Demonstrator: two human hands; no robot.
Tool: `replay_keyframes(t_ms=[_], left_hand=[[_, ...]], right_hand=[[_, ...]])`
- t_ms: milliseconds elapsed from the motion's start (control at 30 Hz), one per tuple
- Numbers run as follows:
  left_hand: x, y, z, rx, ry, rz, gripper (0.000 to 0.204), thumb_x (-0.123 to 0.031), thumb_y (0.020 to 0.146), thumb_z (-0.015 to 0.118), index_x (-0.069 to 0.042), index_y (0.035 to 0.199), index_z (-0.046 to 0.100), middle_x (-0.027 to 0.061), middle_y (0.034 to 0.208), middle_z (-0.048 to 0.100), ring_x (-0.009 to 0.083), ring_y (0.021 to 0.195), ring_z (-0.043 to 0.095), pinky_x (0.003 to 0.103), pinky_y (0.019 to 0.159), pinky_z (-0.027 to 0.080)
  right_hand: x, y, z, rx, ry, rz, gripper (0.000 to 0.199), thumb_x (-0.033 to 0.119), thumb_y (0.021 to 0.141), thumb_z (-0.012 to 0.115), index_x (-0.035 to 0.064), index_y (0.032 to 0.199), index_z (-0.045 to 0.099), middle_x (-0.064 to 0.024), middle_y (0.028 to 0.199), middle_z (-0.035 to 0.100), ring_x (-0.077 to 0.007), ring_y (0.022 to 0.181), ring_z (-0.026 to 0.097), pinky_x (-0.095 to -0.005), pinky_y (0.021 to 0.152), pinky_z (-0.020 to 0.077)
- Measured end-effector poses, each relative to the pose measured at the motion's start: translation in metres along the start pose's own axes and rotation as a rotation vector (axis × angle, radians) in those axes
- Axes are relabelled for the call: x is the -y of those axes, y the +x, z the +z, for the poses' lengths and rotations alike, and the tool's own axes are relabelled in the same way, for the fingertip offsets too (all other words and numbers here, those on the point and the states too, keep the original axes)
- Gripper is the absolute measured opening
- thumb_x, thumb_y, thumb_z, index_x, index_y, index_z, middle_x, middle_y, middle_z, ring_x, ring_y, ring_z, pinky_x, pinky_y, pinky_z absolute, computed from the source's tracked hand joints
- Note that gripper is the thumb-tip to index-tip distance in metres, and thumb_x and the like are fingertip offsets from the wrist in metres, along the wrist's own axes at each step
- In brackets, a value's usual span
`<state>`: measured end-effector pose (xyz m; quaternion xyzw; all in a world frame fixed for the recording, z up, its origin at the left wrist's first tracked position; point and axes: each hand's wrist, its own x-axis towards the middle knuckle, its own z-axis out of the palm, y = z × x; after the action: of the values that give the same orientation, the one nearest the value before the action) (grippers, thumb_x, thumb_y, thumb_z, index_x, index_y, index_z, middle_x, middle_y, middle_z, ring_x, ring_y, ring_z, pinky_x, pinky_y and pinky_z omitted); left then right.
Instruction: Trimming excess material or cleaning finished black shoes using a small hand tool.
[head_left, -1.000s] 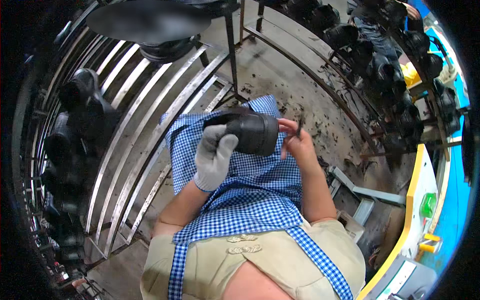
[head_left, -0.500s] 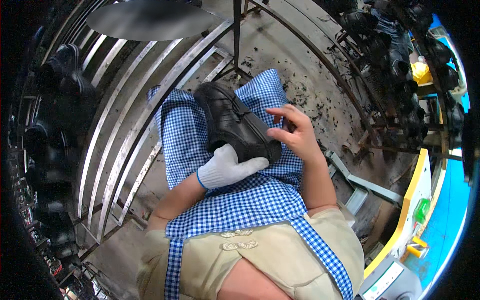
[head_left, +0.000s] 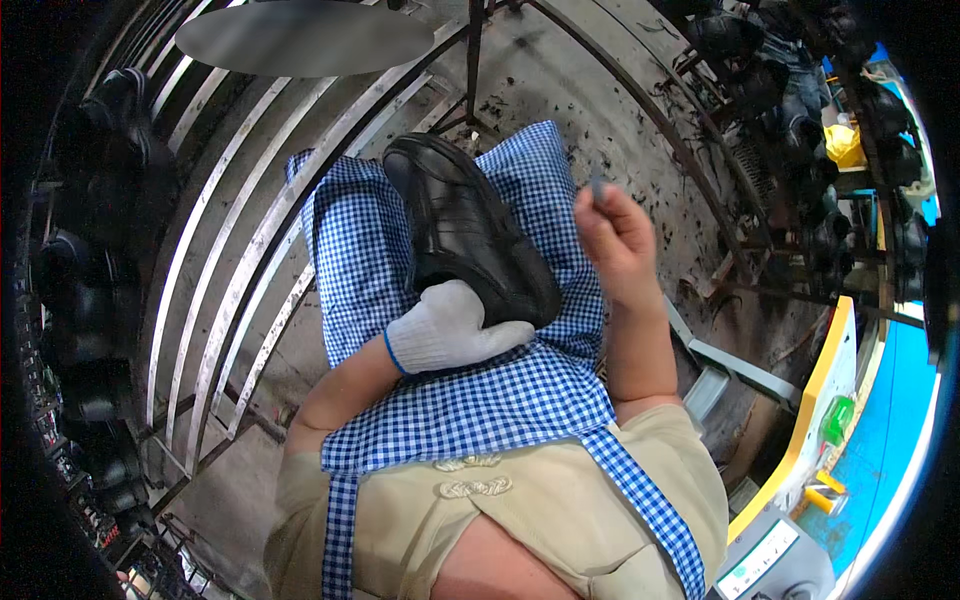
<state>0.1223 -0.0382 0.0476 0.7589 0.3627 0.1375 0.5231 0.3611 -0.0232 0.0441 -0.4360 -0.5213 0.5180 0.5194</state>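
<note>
A black leather shoe (head_left: 465, 215) rests on my lap over the blue checked apron (head_left: 350, 235), its toe pointing away and a little left. My left hand (head_left: 450, 332), in a white knitted glove, grips the shoe at its heel end; some fingers are hidden behind it, and the thumb lies along the near side. To the right of the shoe, my bare right hand (head_left: 622, 242) is raised and apart from it. Between its thumb and curled fingers is a small dark flat piece (head_left: 599, 190), blurred, whose kind I cannot make out.
Metal rack bars (head_left: 215, 240) curve along the left. Black shoes (head_left: 790, 130) fill racks on the right, and more hang dark at the far left. A yellow-edged board (head_left: 825, 390), a green object (head_left: 838, 420) and a yellow roll (head_left: 826, 492) are at the lower right.
My right hand has moved up and right, away from the shoe, and its fingers have closed on a small dark piece. The shoe has rolled slightly under my left hand's hold.
</note>
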Motion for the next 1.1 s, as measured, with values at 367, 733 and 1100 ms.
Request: replay_keyframes(t_ms=[367,733,1100], left_hand=[[0.001,0.003,0.0,0.091,0.278,0.119,0.042,-0.044,0.084,0.063,-0.003,0.093,0.068,0.0184,0.078,0.067,0.033,0.07,0.066,0.041,0.063,0.053],[0.004,-0.005,-0.02,0.075,-0.367,0.019,0.046,-0.025,0.078,0.079,0.003,0.111,0.062,0.0168,0.1,0.07,0.022,0.091,0.068,0.031,0.083,0.053],[-0.006,0.022,-0.024,-0.224,-1.48,-0.312,0.038,-0.019,0.093,0.061,0.002,0.124,0.052,0.0145,0.112,0.064,0.0209,0.092,0.069,0.03,0.074,0.061]], right_hand=[[0.0,0.005,0.021,0.323,-0.803,-0.344,0.031,-0.003,0.079,0.069,0.0032,0.108,0.064,-0.012,0.083,0.067,-0.0186,0.068,0.066,-0.0287,0.061,0.0507],[-0.011,-0.01,-0.044,-0.385,-0.862,-0.036,0.028,0.001,0.081,0.067,0.0053,0.109,0.063,-0.0123,0.082,0.068,-0.0236,0.069,0.068,-0.0318,0.063,0.0521],[0.011,-0.027,0.016,-0.12,-0.366,-0.246,0.035,0.0,0.076,0.076,0.005,0.11,0.07,-0.0042,0.089,0.062,-0.0091,0.071,0.055,-0.0212,0.061,0.0439]])
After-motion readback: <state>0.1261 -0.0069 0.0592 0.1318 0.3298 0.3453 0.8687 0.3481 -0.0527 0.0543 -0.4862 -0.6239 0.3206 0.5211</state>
